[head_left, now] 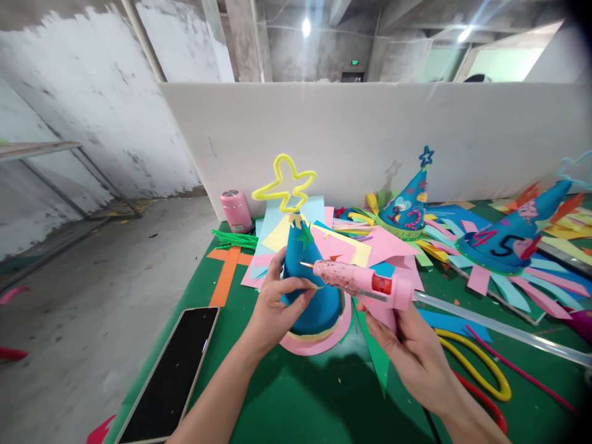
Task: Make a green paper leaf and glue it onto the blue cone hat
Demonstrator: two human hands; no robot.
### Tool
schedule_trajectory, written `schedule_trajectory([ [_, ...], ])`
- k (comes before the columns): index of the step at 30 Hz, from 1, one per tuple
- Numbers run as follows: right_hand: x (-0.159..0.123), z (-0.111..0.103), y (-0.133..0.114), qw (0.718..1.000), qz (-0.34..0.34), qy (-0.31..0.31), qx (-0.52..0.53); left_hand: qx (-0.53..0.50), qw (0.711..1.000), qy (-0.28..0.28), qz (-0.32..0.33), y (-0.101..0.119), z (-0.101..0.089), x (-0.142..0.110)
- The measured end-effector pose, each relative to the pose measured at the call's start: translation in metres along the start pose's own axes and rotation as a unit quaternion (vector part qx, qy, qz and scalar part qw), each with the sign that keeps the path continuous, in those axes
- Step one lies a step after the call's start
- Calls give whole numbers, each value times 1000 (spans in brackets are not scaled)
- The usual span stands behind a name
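Note:
A blue paper cone hat (303, 305) stands upright, with a green star (304, 235) near its tip and a pink brim (342, 330) around its base. On top is a bent yellow pipe cleaner shape (284, 179). My left hand (282, 305) is at the hat's left side, thumb and forefinger pinching a small yellowish piece (316, 288); its exact shape is too small to tell. My right hand (407, 345) grips a pink hot glue gun (365, 282) by its handle. Its nozzle points left in front of the hat, and a long clear glue stick (499, 327) extends from its back.
Two decorated blue cone hats (407, 209) (509, 237) stand right. Coloured paper sheets (386, 243) lie behind. A phone (171, 373), orange strips (226, 277), green pipe cleaners (235, 239) and a pink jar (235, 209) are left; yellow-handled scissors (502, 376) lie right. A white panel (324, 135) stands behind.

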State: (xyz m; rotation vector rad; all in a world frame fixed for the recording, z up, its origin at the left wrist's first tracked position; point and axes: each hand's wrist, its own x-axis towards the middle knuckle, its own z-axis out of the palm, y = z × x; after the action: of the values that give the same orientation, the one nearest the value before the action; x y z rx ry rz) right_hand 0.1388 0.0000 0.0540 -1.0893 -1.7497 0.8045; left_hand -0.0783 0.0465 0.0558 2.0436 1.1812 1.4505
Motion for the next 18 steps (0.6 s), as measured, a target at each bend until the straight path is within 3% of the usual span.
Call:
schedule_trajectory([
  [6,-1,-1,5,994,41,61,84,-7,1000,-8,-30,3,-2,-1],
  [13,5,-5,8,949,118,123,266,-107,988,33,-108,7,-6,-6],
  [16,7,-23,22,950,156,174,206,-133,976,89,-150,16,-7,-12],
  [18,6,-43,38,952,165,237,98,-144,959,143,-197,24,-7,-18],
])
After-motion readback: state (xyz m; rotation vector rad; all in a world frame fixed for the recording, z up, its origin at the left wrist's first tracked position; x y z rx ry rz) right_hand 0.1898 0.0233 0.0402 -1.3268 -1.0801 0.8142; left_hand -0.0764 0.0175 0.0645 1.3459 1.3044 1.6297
